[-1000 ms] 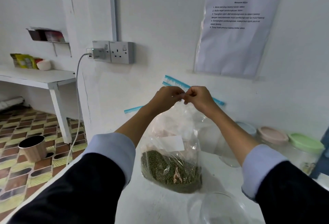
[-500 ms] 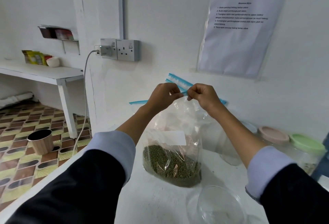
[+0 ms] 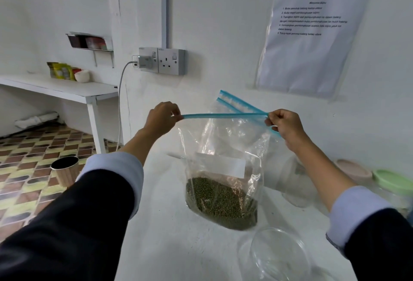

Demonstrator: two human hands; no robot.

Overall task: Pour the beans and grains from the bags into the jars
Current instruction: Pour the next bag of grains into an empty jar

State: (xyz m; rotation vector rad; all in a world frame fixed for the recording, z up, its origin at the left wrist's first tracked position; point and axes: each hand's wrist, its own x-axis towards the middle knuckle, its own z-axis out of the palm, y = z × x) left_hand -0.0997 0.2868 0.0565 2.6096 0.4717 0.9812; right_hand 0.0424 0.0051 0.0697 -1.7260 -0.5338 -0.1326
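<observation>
Left hand (image 3: 162, 117) and right hand (image 3: 285, 124) each pinch one end of the blue zip strip (image 3: 223, 115) of the bag (image 3: 223, 169). Bag stands upright on bench (image 3: 169, 225), green beans (image 3: 221, 204) at bottom. Open jar (image 3: 277, 256) just beside.

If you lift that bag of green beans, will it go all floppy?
Probably: the bag is thin clear plastic, crumpled above the beans. It likely hangs bottom-heavy, since the beans fill only the bottom. Both hands, left and right, pinch its top.
</observation>
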